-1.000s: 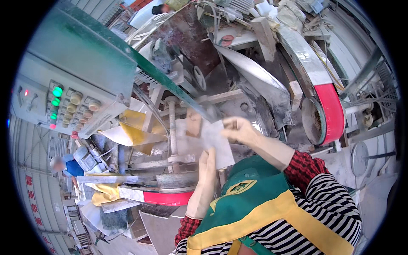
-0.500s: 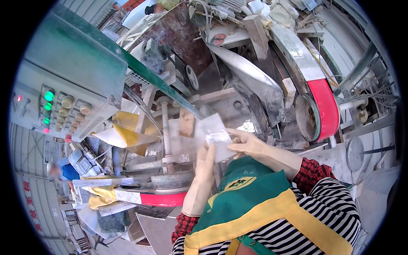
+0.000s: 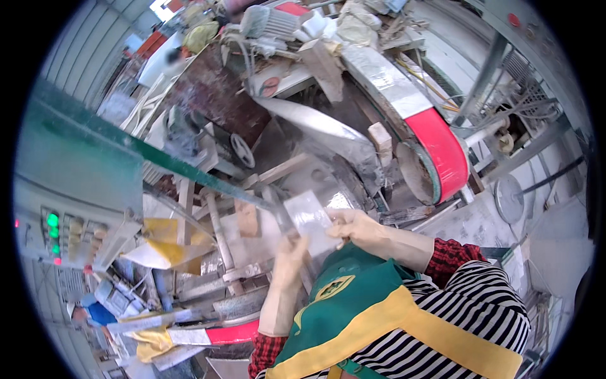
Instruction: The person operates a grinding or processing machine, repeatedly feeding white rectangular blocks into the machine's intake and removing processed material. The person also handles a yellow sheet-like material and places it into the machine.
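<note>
Both my hands hold a flat, pale grey square piece point(image 3: 308, 218) in front of my chest, above my green and yellow apron. My left hand point(image 3: 290, 256) grips its lower left edge from below. My right hand point(image 3: 353, 226) grips its right edge. Both hands look dusty and pale, perhaps gloved. The piece is tilted, its face turned up toward me. It hangs over a dusty machine with a steel chute point(image 3: 315, 129) behind it.
A green control box with lit green buttons point(image 3: 53, 221) stands at left. A belt guard with a red band point(image 3: 442, 148) curves at right. Yellow and white sacks point(image 3: 161, 246) lie lower left. A person in blue point(image 3: 95, 312) is far left, below.
The square piece and both hands have come down and closer to my chest. My view has tipped, so the machine sits lower and more central.
</note>
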